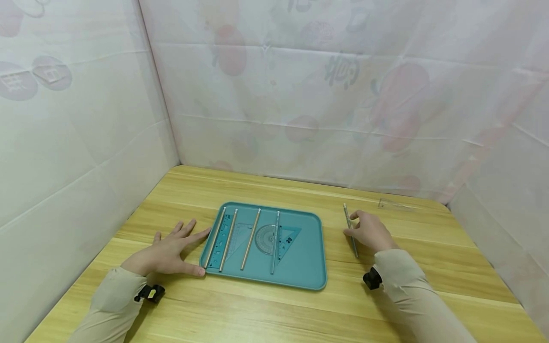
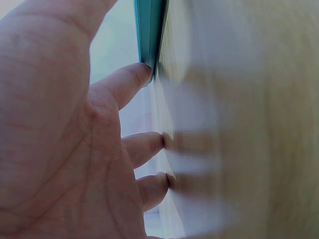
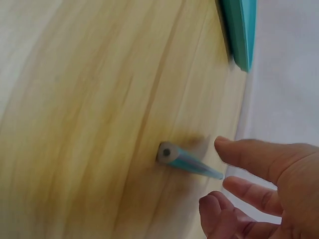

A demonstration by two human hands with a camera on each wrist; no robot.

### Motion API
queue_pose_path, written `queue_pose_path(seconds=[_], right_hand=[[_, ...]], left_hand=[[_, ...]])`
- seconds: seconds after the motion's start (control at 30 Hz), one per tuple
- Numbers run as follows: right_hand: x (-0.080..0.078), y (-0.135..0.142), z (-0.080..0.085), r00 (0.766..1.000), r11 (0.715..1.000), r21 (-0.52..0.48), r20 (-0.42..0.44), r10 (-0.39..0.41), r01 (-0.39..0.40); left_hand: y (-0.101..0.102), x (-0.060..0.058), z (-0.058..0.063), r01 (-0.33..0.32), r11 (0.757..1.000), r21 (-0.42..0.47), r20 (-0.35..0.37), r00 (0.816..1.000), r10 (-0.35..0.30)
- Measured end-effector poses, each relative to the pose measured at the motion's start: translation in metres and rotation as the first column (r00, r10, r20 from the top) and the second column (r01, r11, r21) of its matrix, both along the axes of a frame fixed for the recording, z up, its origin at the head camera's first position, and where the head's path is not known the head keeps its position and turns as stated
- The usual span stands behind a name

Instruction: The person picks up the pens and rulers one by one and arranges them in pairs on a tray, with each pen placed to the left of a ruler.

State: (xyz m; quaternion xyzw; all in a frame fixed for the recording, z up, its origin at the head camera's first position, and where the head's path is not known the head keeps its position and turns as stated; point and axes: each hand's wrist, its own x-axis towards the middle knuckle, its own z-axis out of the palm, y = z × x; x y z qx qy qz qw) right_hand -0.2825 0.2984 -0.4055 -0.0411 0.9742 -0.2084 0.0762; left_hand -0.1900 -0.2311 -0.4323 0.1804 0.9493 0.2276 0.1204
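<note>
My left hand [image 1: 169, 252] is spread flat by the left edge of a teal tray [image 1: 306, 281]. Its thumb and index finger reach the tray's rim, and in the left wrist view a fingertip meets the edge while other fingertips touch the table. On the right, a silvery-blue pencil [image 1: 354, 247] lies on the table, its flat lead end [image 3: 167, 152] towards the right wrist camera. Over it hovers my right hand [image 1: 372, 232], thumb and index finger apart on either side of the shaft.
In the tray lie three gold pencils [image 1: 250, 240], a silvery-blue one [image 1: 275, 247], a blue stencil ruler [image 1: 220, 240], a clear protractor [image 1: 264, 238] and a blue set square [image 1: 289, 238]. A clear plastic piece [image 1: 394, 205] is at the back right. Printed cloth [image 1: 300, 95] hangs behind the table.
</note>
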Motion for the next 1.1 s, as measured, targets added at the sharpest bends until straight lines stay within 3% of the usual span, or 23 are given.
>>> queue_pose_path(seconds=[0.5, 1.1], right_hand=[[-0.003, 0.009, -0.003, 0.999, 0.999, 0.034, 0.036, -0.018, 0.017], [-0.004, 0.025, -0.005, 0.999, 0.999, 0.033, 0.035, 0.019, -0.020]], left_hand=[[0.000, 0.000, -0.001, 0.002, 1.000, 0.007, 0.003, 1.000, -0.002], [0.000, 0.000, 0.000, 0.002, 1.000, -0.002, -0.002, 1.000, -0.002]])
